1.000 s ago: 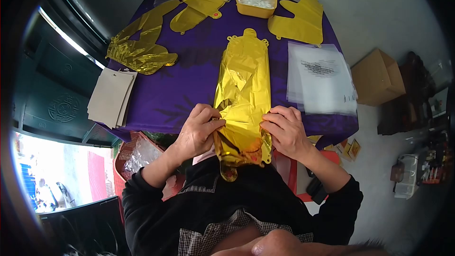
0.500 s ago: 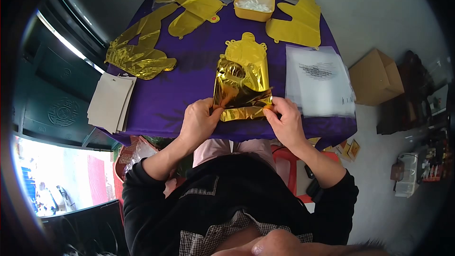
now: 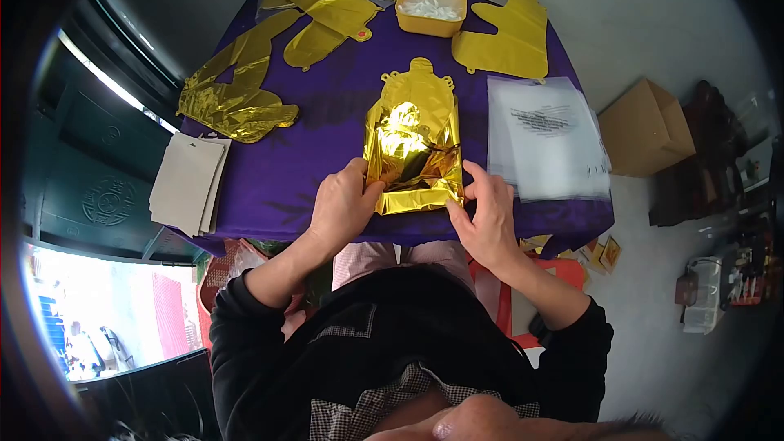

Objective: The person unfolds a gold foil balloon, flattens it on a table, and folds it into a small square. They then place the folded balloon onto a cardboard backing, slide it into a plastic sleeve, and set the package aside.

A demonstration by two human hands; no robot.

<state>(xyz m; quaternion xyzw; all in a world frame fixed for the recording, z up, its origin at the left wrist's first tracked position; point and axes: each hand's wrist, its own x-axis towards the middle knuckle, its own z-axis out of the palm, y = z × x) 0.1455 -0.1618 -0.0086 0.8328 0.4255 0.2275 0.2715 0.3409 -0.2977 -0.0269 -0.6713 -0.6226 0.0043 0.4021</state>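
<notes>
A shiny gold foil piece (image 3: 420, 106) lies on the purple-covered table in front of me, its near end folded over. My left hand (image 3: 343, 202) pinches its near left corner between thumb and fingers. Beside the near right corner is my right hand (image 3: 483, 214), thumb and fingers apart, with the thumb tip at the foil's edge. Clear plastic bags with printed text (image 3: 543, 135) lie to the right of that hand. Further left of my left hand sits a stack of grey-beige cards (image 3: 188, 184).
Flat gold foil shapes lie at the back left (image 3: 327, 16), left (image 3: 233, 102) and back right (image 3: 510, 41). Between them stands a yellow tub (image 3: 431, 24) of white rings. A cardboard box (image 3: 645, 131) stands beyond the table's right edge.
My right thumb and fingers have spread apart at the foil's right corner. The raised, dark foil flap has sunk flatter, and the view has shifted slightly.
</notes>
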